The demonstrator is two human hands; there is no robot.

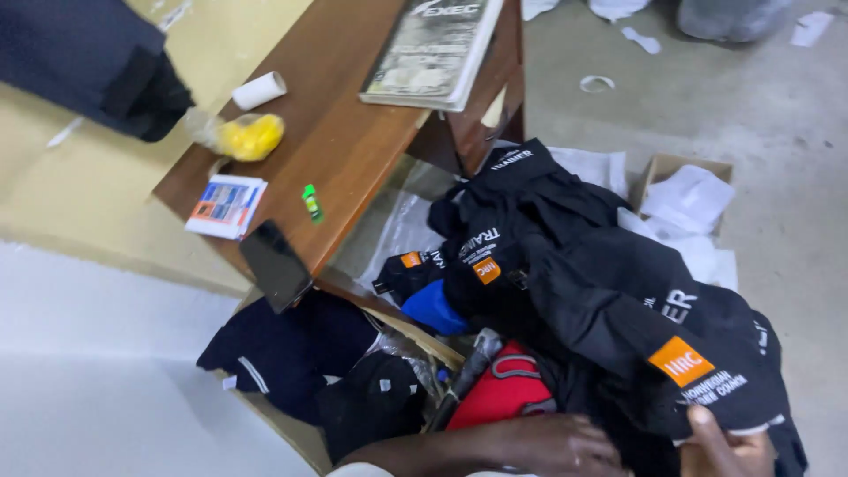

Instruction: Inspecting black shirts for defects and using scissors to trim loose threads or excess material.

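A cluttered storeroom: bare concrete floor point(777, 132), wooden desk point(353, 132), clothes-filled cardboard box point(291, 433).

Black garments point(609, 291) are heaped over the box, blocking access from above. The wooden table point(353, 141) edge and the overhanging phone point(276, 265) obstruct the left side. Bare concrete floor point(786, 115) at right offers open passage.

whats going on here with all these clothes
A person is bent over a pile of black garments with orange patches, heaped on the floor beside a wooden desk. One hand lies on the clothes near a red item; the other hand grips the edge of a black garment at the bottom of the view. Which hand is left or right is hard to tell. On the desk sit a magazine, a phone, a yellow object and a small card box.
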